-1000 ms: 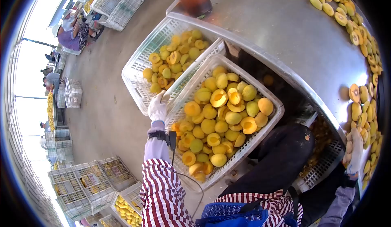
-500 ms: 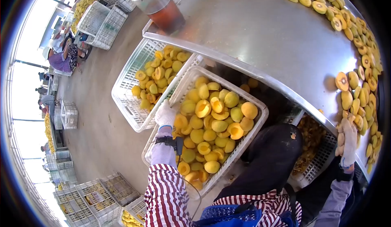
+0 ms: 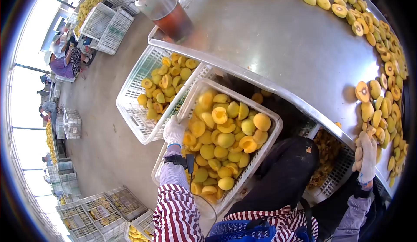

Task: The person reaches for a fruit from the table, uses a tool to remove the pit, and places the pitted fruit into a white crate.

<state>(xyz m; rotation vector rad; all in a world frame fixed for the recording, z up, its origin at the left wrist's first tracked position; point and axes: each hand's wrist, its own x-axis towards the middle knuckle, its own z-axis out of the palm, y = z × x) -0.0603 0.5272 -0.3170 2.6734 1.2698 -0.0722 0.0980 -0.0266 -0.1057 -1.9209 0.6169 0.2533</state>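
Note:
My left hand, in a white knit glove, is closed on the left rim of a white plastic crate. That crate is filled with yellow halved fruits, apricot- or peach-like, several with their hollow side up. My right hand, also gloved, is at the near right edge of the metal table, beside a row of halved fruits, some with the stone inside. Its stained fingers are apart and slightly bent, and I see nothing held in them.
Another white crate with fruit halves stands left of the full one. A lidded jar of reddish-brown liquid is on the table corner. Under the table is a crate of brown scraps. Stacked crates and seated people are to the left.
The full crate has shifted slightly toward me with my left hand on its rim, and fruits in it have moved about. My right hand has lowered slightly by the table edge.

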